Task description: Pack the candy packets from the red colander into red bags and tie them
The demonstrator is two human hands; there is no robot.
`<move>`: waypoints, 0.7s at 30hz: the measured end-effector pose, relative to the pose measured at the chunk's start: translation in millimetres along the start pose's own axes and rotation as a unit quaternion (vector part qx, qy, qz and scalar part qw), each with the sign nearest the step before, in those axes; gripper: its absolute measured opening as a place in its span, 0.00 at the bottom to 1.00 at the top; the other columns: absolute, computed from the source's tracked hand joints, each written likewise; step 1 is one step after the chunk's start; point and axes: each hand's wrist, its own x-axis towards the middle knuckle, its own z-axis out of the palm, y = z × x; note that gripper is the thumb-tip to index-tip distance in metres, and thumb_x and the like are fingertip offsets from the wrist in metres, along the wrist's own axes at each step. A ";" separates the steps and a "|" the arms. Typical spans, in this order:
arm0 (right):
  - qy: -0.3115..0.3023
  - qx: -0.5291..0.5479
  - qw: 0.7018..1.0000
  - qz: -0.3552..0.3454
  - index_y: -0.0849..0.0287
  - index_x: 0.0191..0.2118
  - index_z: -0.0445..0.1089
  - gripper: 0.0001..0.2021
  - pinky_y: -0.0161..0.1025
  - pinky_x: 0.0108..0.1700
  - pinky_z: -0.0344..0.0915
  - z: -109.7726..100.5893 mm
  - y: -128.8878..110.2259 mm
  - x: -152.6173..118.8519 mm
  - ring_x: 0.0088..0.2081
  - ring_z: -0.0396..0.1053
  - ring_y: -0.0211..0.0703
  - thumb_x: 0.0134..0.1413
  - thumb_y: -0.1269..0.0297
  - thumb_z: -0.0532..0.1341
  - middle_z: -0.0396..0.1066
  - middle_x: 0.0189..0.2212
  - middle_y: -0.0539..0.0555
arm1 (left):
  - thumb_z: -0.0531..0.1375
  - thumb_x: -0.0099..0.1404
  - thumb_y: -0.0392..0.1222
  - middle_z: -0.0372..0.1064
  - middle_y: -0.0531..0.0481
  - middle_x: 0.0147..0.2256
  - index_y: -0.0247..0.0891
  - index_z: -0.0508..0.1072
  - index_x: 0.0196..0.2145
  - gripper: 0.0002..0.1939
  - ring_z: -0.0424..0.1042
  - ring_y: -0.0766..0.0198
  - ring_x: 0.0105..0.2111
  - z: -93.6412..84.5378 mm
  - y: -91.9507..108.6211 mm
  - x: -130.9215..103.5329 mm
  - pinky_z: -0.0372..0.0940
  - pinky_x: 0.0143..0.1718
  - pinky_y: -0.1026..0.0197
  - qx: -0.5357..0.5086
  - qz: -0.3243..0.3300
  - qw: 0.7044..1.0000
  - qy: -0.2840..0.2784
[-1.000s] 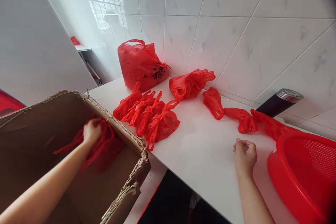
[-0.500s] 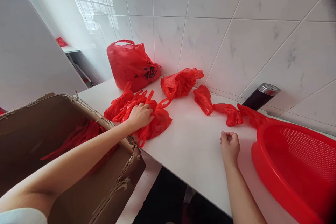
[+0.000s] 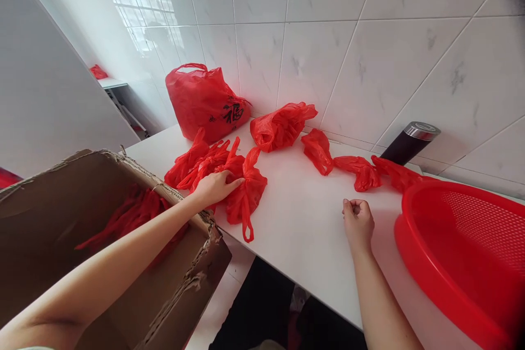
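My left hand point(image 3: 219, 188) rests on a pile of knotted red plastic bags point(image 3: 197, 164) at the left of the white table point(image 3: 295, 219). Its thumb points right, against a tied red bag point(image 3: 253, 191) with a loop hanging toward the table's front edge. The fingers curl down among the bags, and their tips are hidden. My right hand point(image 3: 359, 221) is closed above the table, left of a red plastic basket point(image 3: 430, 262); whatever it may hold is too hidden to make out.
A large red bag point(image 3: 205, 104) and a bundle of red bags point(image 3: 283, 126) stand by the tiled wall. Smaller red bags point(image 3: 318, 150) lie to their right, near a dark flask point(image 3: 410, 142). An open cardboard box point(image 3: 180, 306) with red bags inside is at the left.
My left hand has shifted slightly down, its thumb now apart from the fingers. The tied bag beside it has turned, its loop now pointing toward the front edge. My right hand stays closed.
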 end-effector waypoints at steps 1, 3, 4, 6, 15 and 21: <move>0.000 0.001 1.000 -0.001 0.55 0.33 0.62 0.14 0.38 0.33 0.59 0.1 0.2 -0.1 0.27 0.67 0.43 0.51 0.50 0.59 0.70 0.25 0.49 | 0.46 0.61 0.70 0.75 0.40 0.37 0.40 0.73 0.41 0.33 0.74 0.44 0.40 0.2 6.4 -1.4 0.64 0.35 0.53 0.000 0.004 1.000 0.003; 0.000 0.001 1.000 -0.003 0.55 0.33 0.62 0.14 0.38 0.33 0.58 0.5 1.1 0.2 0.27 0.67 0.43 0.51 0.49 0.59 0.70 0.26 0.49 | 0.44 0.62 0.69 0.75 0.40 0.39 0.40 0.73 0.41 0.33 0.73 0.44 0.41 0.7 17.7 -4.1 0.64 0.37 0.52 -0.003 0.017 1.000 0.010; -0.001 0.001 1.000 -0.003 0.55 0.33 0.62 0.14 0.38 0.33 0.58 0.7 1.5 0.4 0.27 0.66 0.43 0.51 0.49 0.59 0.69 0.26 0.49 | 0.45 0.62 0.69 0.74 0.39 0.40 0.40 0.73 0.41 0.32 0.73 0.44 0.42 1.7 21.9 -4.9 0.63 0.38 0.51 -0.006 0.023 1.000 0.013; -0.002 0.000 1.000 -0.004 0.55 0.33 0.62 0.14 0.38 0.33 0.58 0.8 1.5 0.5 0.27 0.66 0.43 0.51 0.49 0.59 0.69 0.26 0.49 | 0.51 0.58 0.69 0.74 0.37 0.40 0.37 0.73 0.39 0.31 0.73 0.42 0.42 4.4 27.1 -4.5 0.63 0.40 0.49 -0.016 0.034 0.999 0.008; -0.011 -0.010 1.000 0.008 0.55 0.33 0.63 0.13 0.38 0.34 0.58 -1.3 -1.9 -1.4 0.27 0.67 0.42 0.52 0.51 0.59 0.70 0.26 0.48 | 0.57 0.59 0.58 0.76 0.45 0.42 0.38 0.70 0.49 0.26 0.76 0.54 0.40 -68.4 -7.2 -10.0 0.72 0.40 0.54 -0.333 0.059 0.938 -0.082; -0.011 0.000 1.000 0.009 0.55 0.33 0.64 0.13 0.38 0.32 0.58 1.3 7.0 2.1 0.25 0.66 0.42 0.51 0.51 0.60 0.69 0.24 0.48 | 0.73 0.36 0.53 0.78 0.50 0.36 0.44 0.76 0.44 0.34 0.73 0.46 0.42 -136.6 -91.3 -71.0 0.72 0.40 0.52 -0.502 -0.206 0.839 -0.025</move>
